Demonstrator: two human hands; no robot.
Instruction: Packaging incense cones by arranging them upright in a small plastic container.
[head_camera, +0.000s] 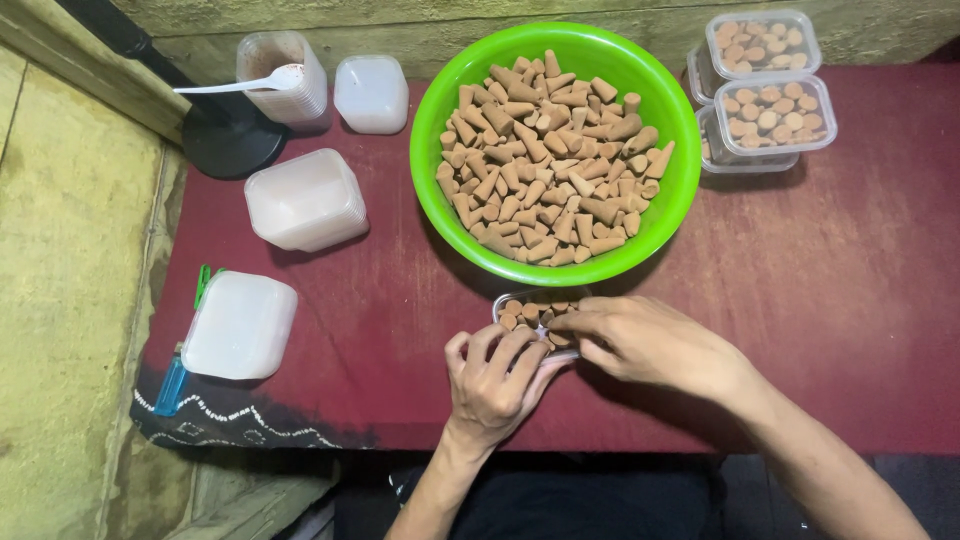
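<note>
I see a small clear plastic container (532, 318) sitting on the tabletop (830, 290) just in front of the green bowl, partly filled with short tan cones (524, 311) packed side by side. My left hand (492, 378) cups its near side, fingers curled against the wall and rim. My right hand (645, 340) reaches in from the right, its fingers pressed together over the far right part of the container; I cannot tell whether they pinch a cone.

Just behind stands the green bowl (437, 130), heaped with loose cones of the same kind, its rim nearly touching the container. To the upper right are three lidded clear containers (768, 100), stacked and already filled. On the left lie stacks of empty clear containers (305, 200), one lone tub (370, 93), a square lid stack (240, 325), and a cup holding a white spoon (282, 70) beside a black round stand base (225, 140).

The dark red tabletop has bare room on the right side. Its near edge runs just under my wrists, and the left edge drops to a yellowish floor (70, 300).
</note>
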